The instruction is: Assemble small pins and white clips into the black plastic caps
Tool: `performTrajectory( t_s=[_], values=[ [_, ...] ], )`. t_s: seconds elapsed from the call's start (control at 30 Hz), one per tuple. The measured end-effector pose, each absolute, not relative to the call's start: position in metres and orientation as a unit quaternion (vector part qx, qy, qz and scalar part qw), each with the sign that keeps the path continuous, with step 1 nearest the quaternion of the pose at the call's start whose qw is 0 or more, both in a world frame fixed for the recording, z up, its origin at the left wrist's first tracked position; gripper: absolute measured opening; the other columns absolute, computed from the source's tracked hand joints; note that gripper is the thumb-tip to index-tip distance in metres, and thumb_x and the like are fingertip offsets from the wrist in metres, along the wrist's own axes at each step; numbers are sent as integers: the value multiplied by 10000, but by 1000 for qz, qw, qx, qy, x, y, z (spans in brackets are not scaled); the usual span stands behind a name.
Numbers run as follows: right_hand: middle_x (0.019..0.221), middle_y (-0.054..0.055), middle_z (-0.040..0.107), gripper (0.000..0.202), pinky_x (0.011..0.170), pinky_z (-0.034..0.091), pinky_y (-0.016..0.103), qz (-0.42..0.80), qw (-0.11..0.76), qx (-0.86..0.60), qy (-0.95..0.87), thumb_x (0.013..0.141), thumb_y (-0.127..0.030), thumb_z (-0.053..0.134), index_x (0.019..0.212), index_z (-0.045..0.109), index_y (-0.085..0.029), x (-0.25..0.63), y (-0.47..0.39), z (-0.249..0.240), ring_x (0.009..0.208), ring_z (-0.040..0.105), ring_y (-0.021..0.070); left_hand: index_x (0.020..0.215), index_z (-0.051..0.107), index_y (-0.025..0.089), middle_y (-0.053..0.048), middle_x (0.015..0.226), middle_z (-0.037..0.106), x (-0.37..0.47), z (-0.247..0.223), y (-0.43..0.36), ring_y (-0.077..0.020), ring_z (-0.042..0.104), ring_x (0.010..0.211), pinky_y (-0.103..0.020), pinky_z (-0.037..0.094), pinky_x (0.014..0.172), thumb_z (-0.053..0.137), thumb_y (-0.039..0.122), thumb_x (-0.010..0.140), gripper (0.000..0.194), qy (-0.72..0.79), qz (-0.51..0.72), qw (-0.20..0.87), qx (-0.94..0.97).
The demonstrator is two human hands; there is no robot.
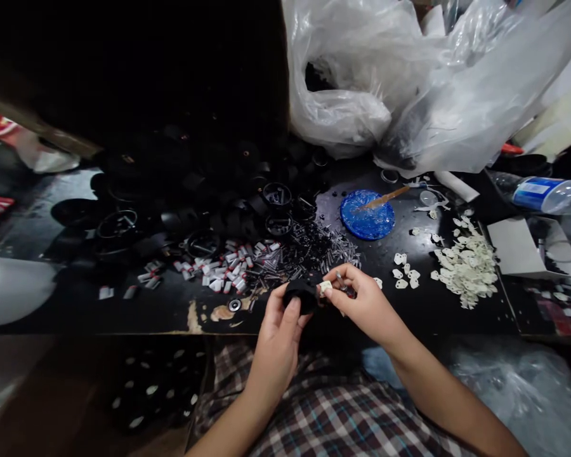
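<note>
My left hand (276, 336) grips a small round black plastic part (301, 293) near the front edge of the black table (438, 311). My right hand (361, 301) pinches a small white plastic piece (325, 287) against the black part's right side. The two hands nearly touch above my checked shirt.
Small metal springs (314, 251) and white-and-grey pieces (223, 266) lie behind the hands. A heap of white pieces (466, 266) is at the right. A blue lid (367, 215) with a wooden stick, black round housings (276, 193), clear plastic bags (409, 82) and a bottle (547, 193) stand further back.
</note>
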State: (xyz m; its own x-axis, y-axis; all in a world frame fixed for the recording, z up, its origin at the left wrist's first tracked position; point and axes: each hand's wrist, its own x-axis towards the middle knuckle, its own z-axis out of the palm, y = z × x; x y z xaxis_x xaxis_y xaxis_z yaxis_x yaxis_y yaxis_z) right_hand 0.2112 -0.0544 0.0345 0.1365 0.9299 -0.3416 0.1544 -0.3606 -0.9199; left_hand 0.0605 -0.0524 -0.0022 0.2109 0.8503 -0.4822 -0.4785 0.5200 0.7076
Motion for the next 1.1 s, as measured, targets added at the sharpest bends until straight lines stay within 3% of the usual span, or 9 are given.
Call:
performTrajectory(
  t_s=[0.13,0.27,0.4,0.53,0.67,0.83,1.0,1.1],
  values=[
    [781,-16,645,106,658,455,246,468,345,-659,-477,854,-271,586,933,616,-207,214,-57,41,721,598,132,1030,631,247,-14,1089,676,61,-2,-50,-175,627,1058,-325,482,975,692,342,824,234,450,422,759,206],
    [809,-16,663,138,662,445,251,395,294,-698,-519,889,-282,562,985,643,-224,230,-63,47,724,605,140,1034,617,205,-82,1133,688,62,5,-44,-243,626,1105,-405,501,960,663,355,846,244,428,382,799,180],
    [962,26,700,195,800,428,323,273,200,-745,-574,914,-252,533,1048,674,-230,251,-68,52,877,631,195,1074,590,177,-143,1130,703,65,8,-40,-295,656,1069,-469,523,918,640,339,869,266,404,332,839,151],
    [973,27,693,238,796,390,335,242,139,-718,-638,916,-262,569,1138,650,-246,246,-68,52,852,623,186,1098,590,170,-130,1105,718,69,7,-39,-264,675,1034,-415,528,919,631,311,883,260,405,322,843,144],
    [933,26,684,150,785,354,337,236,98,-676,-691,904,-193,583,1036,654,-199,228,-65,47,835,617,181,1090,601,179,-93,1112,721,65,6,-40,-234,691,994,-383,537,916,633,285,884,233,402,320,845,146],
    [892,2,689,96,791,369,310,217,93,-697,-677,926,-228,560,921,651,-201,237,-69,43,818,621,157,1104,583,152,-145,1077,727,55,2,-38,-269,685,1011,-378,556,883,658,330,862,310,445,331,817,160],
    [952,34,679,145,774,428,312,207,134,-742,-623,899,-207,535,1002,637,-196,281,-87,46,861,630,188,1112,546,179,-123,1043,737,58,5,-37,-272,682,1020,-395,546,884,652,337,862,315,422,329,828,169],
    [1057,69,652,233,807,454,375,144,105,-787,-591,867,-200,503,1070,616,-196,307,-89,42,914,633,240,1087,563,169,-147,1032,732,61,6,-35,-287,705,951,-393,566,801,667,334,845,311,429,316,827,180]
  ],
)
